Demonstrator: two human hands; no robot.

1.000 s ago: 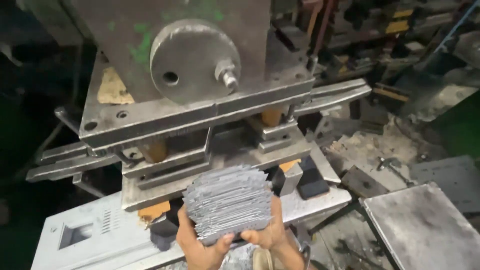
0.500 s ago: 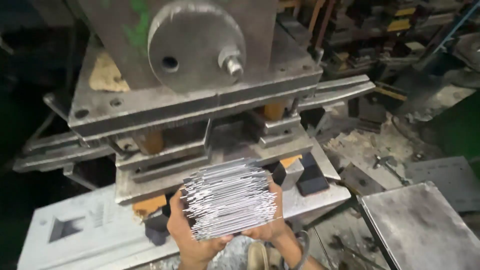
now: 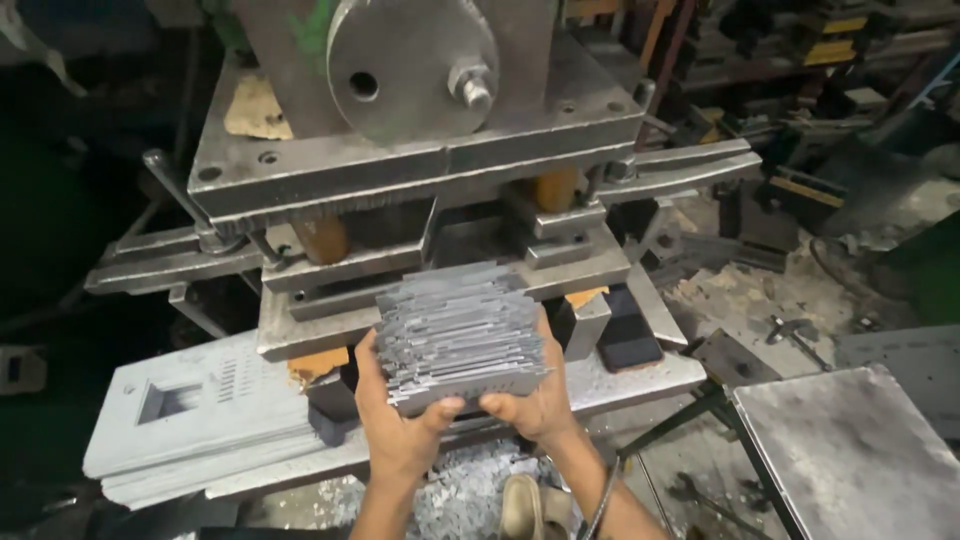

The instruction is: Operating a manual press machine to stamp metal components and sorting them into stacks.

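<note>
Hands at lower centre of frame, both closed on one stack (image 3: 458, 335) of thin grey metal plates. Left hand (image 3: 398, 425) grips the stack's lower left corner, thumb on the front edge, fingers under and out of sight. Right hand (image 3: 535, 400) grips the lower right corner, thumb on the front edge just beside the left thumb; the tips are near, touching or not cannot be told. Stack is held fanned and tilted, plate edges stepped, a row of small holes visible along the front plate's lower edge. It is off the surface, in front of the press opening.

Behind the stack: press (image 3: 420, 170), filling upper centre. Round steel disc (image 3: 412, 65) with a bolt at top; below it a thick steel plate, then two orange-brown posts, one left and one right. Lower die block sits directly behind the stack.

Lower left of frame: pile of flat grey panels (image 3: 200, 420), top one with a rectangular cut-out and a group of slots, lying on the press bed. Black block (image 3: 628, 330) at right of the stack, on the bed.

Lower right: plain steel sheet (image 3: 850, 450) on a stand, well apart from the hands. Metal scrap (image 3: 470, 490) on the floor below the wrists, with a sandalled foot (image 3: 522, 505) at the bottom edge.
</note>
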